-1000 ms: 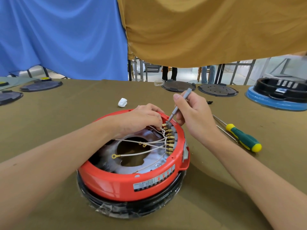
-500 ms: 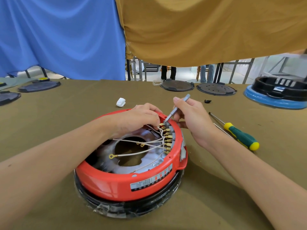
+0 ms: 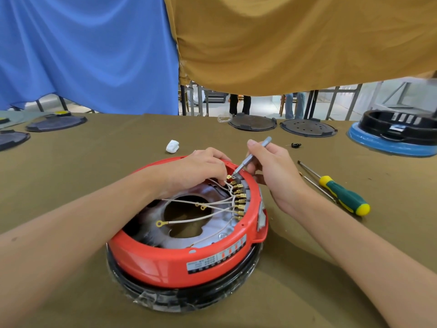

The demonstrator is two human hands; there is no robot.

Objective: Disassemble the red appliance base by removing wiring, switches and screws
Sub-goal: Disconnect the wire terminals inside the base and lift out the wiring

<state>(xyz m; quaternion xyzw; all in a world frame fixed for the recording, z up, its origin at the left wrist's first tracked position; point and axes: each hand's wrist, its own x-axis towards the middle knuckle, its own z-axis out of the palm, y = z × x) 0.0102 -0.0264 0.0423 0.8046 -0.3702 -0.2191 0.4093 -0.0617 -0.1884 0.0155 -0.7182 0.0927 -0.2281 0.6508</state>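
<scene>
Head view. Red appliance base sits open side up on the counter, near its front edge, stacked on a black ring wrapped in clear film. Label strip faces the camera; the row of brass terminals runs along the inner right wall, front to back.

Step in hand, by my reading: wiring removal at the rearmost terminal. Right hand is closed round a slim grey tool, held pen-fashion; its long axis slopes from upper right down to lower left, tip at that terminal. Left hand has fingers curled, pinching the white wires just beside the tip.

Next move likely needs the connector levered free while the wire is pulled gently, without slipping onto neighbouring terminals.

Green-and-yellow screwdriver lies unused on the counter, right of the base.
</scene>
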